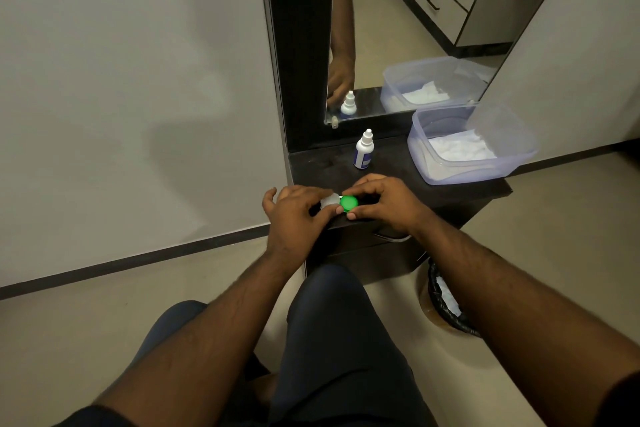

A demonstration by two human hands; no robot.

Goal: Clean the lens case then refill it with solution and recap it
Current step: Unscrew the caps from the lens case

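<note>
The lens case (337, 203) lies at the front edge of a dark cabinet top (398, 170), with a white cap on its left side and a green cap (348, 203) on its right. My left hand (296, 215) pinches the white side. My right hand (384, 203) curls its fingers and thumb round the green cap. A small white solution bottle (363, 151) with a blue label stands upright behind the case, capped and untouched.
A clear plastic tub (512, 163) holding white tissues sits at the right of the cabinet top. A mirror (398, 28) rises behind it. On the floor to the right stands a bin (446, 305) with a black liner and white waste.
</note>
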